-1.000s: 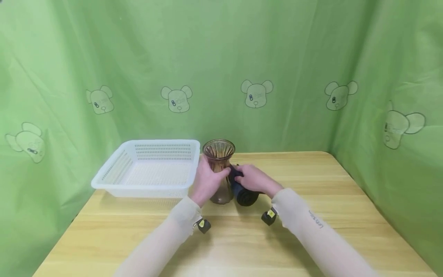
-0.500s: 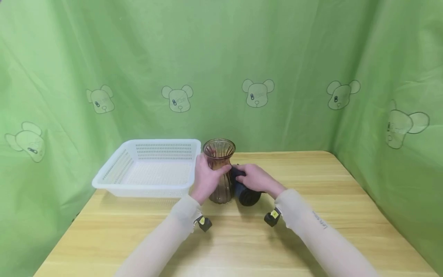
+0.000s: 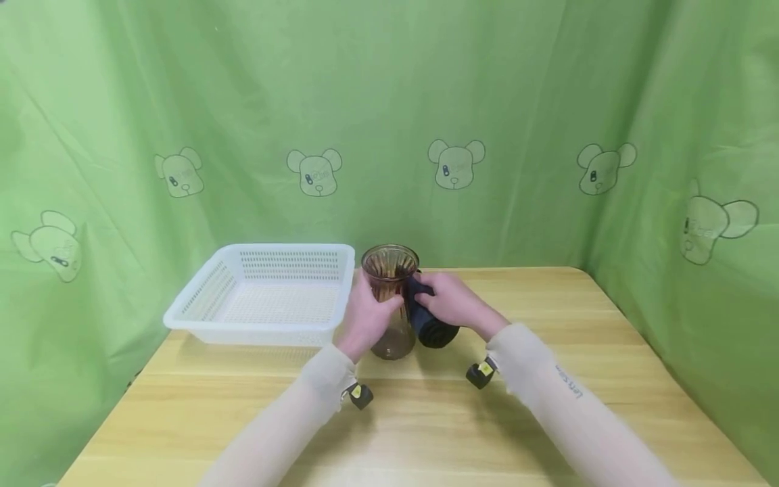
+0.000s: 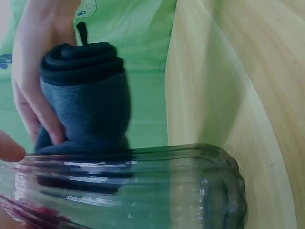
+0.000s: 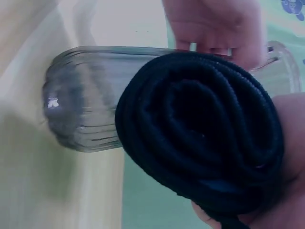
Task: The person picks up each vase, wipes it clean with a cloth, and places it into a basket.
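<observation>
A brown-tinted, ribbed glass vase [image 3: 394, 343] stands upright near the middle of the table. My left hand [image 3: 364, 316] grips it around its narrow neck, with the thumb on the near side. Right beside it, my right hand [image 3: 453, 299] holds a rolled dark navy cloth [image 3: 435, 331] from above. The left wrist view shows the cloth roll [image 4: 88, 107] with fingers along its side and a short loop at its end. Spiral layers of the cloth [image 5: 200, 143] fill the middle of the right wrist view, hiding part of the vase [image 5: 95, 95].
To the left of the vase, a white perforated plastic basket [image 3: 255, 329] sits close to my left hand. Green curtains [image 3: 389, 88] with mouse-head prints surround the wooden table [image 3: 414, 433] at the back and sides.
My right hand has raised the cloth roll a little, so its near end sits higher. The left hand keeps its hold on the vase, which has shifted slightly right.
</observation>
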Motion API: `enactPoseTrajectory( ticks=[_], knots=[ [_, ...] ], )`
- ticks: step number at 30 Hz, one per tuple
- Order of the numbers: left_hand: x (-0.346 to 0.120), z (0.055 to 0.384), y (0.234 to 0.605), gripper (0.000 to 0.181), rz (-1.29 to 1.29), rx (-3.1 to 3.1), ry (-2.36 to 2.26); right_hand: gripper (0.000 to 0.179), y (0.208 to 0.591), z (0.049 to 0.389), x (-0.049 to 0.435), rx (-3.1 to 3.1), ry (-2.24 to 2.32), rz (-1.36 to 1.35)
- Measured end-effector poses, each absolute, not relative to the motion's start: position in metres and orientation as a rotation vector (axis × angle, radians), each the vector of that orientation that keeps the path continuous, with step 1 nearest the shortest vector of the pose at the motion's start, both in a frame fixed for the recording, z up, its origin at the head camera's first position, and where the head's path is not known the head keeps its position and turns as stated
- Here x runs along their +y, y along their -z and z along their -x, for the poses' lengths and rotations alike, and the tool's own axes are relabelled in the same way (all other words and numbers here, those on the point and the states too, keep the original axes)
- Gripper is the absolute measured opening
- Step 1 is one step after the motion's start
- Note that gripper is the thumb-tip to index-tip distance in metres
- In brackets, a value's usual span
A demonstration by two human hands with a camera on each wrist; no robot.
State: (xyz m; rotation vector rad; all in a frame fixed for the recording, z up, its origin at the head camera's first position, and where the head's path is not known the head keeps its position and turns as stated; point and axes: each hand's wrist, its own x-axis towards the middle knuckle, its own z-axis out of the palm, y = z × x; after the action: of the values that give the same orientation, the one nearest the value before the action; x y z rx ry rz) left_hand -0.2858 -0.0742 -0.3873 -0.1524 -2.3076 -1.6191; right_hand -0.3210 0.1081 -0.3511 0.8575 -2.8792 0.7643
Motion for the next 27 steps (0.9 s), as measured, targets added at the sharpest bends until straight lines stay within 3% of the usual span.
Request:
enactPoseTrajectory(
  ticks=[13,27],
  knots=[
    [-0.069,0.289,0.392,0.085,0.115,-2.264,1.639,0.049,0.406,0.324,0.113,-3.034,-0.756,-0.861],
    [-0.073,0.288,0.392,0.078,0.139,-2.314,1.549,0.043,0.345,0.32,0.115,-2.879,-0.871,-0.829]
  ],
)
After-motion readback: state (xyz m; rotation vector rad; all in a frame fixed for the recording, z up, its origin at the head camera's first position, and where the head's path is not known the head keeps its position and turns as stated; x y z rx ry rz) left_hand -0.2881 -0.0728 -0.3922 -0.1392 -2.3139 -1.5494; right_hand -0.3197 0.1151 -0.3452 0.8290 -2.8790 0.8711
